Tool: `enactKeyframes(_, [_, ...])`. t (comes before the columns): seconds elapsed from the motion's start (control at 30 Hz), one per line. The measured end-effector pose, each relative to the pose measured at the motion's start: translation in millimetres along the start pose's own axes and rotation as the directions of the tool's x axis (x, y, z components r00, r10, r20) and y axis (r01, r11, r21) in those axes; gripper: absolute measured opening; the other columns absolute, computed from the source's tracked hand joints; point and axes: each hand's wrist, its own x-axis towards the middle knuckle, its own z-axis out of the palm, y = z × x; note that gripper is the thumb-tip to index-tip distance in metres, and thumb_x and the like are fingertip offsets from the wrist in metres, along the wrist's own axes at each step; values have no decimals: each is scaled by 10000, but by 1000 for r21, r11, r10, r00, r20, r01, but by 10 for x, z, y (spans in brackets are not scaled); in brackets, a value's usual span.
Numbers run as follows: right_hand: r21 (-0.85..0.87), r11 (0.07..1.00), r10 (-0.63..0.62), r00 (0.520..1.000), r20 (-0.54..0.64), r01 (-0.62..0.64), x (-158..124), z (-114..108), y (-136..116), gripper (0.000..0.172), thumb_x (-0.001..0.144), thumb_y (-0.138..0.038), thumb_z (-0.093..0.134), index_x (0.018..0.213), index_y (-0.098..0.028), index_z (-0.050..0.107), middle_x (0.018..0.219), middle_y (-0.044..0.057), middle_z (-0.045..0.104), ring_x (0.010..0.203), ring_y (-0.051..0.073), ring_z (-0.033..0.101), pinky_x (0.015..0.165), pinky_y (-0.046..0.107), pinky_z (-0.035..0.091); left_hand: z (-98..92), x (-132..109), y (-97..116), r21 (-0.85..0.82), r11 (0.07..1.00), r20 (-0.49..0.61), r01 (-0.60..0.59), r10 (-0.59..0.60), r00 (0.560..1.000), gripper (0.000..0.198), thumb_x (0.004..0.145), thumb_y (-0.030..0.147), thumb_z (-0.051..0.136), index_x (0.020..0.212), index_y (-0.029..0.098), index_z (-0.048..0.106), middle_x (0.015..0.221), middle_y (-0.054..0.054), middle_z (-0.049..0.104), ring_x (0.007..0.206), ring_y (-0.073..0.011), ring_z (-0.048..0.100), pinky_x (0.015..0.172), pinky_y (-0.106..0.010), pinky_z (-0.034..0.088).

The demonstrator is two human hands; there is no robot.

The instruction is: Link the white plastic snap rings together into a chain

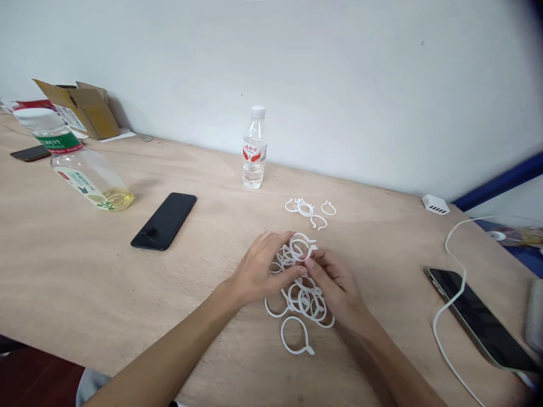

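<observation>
A white plastic ring clip [298,234] is raised just above a pile of similar rings, between my two hands. My left hand [263,265] curves round its left side, the index fingertip against the ring and the thumb reaching toward its lower edge. My right hand [339,280] pinches the ring's lower right side near its small clasp, thumb in front. Under and between the hands lies the heap of white rings [303,299], partly covered by my fingers. One single ring [283,338] rests closest to me. Beyond the hands sit several more rings [305,208].
A water bottle [253,150] stands near the wall. To the left are a black phone [164,221], a large bottle with yellow liquid [85,169] and an open cardboard box [91,110]. On the right, a white cable [443,305] crosses another phone [483,316].
</observation>
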Motion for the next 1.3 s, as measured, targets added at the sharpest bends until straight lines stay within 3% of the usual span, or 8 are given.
enactKeyframes(0.13, [-39,999,-11,999,32,12,-5,-8,7,237,896,-422,548,865,-200,624,766,7,612,686,145,578,624,258,483,5,0,-9,47,993,-104,-105,110,988,432,826,354,688,1176,146,543,946,-83,670,862,-196,603,765,-332,510])
enactKeyframes(0.27, [-177,982,-78,996,-34,71,-14,-50,-19,223,880,-396,568,854,-193,658,817,28,627,747,168,586,653,267,478,-16,18,5,157,971,-157,-180,204,966,365,842,286,667,1161,156,547,922,-81,673,833,-194,602,746,-338,506])
enactKeyframes(0.6, [-56,993,98,989,-112,-105,6,-19,-51,383,870,-453,483,616,-182,579,576,0,512,551,132,477,492,241,395,-4,8,-40,245,930,-116,-276,310,944,396,854,205,639,1231,186,519,1029,-96,708,876,-205,638,766,-353,500])
enactKeyframes(0.73, [-43,994,92,982,-164,-100,14,-8,-48,356,852,-419,523,588,-181,534,559,-17,456,541,116,443,496,228,383,-15,14,11,185,950,-113,-252,275,955,390,833,308,677,1178,177,551,1027,-105,704,869,-209,640,765,-355,506])
enactKeyframes(0.87, [-42,996,73,993,-94,-77,-11,-42,-50,330,860,-408,527,612,-192,498,563,-32,433,518,108,407,460,224,355,-31,23,94,-43,997,-103,-70,66,992,248,878,383,602,977,157,617,850,-68,684,773,-175,620,708,-310,508])
enactKeyframes(0.97, [-82,997,1,1000,-15,-3,-31,-70,-38,295,888,-382,515,665,-190,534,616,-22,467,557,114,433,490,232,370,-35,30,118,-156,981,-34,113,-120,992,229,921,348,522,997,168,642,923,-72,694,841,-182,621,784,-333,499])
enactKeyframes(1.1, [-115,993,-31,999,19,33,-32,-114,-4,283,913,-392,481,716,-199,546,654,-15,491,597,130,460,537,248,393,-39,46,125,-236,930,131,282,-257,957,294,908,360,521,1084,201,694,966,-76,693,949,-228,615,874,-405,489])
enactKeyframes(1.3, [-77,997,-11,1000,18,12,-5,-154,41,297,911,-409,475,716,-196,544,680,-5,488,617,136,446,547,257,384,-26,49,152,-392,802,296,451,-354,887,304,893,344,534,1076,179,713,956,-77,667,857,-196,659,724,-303,547])
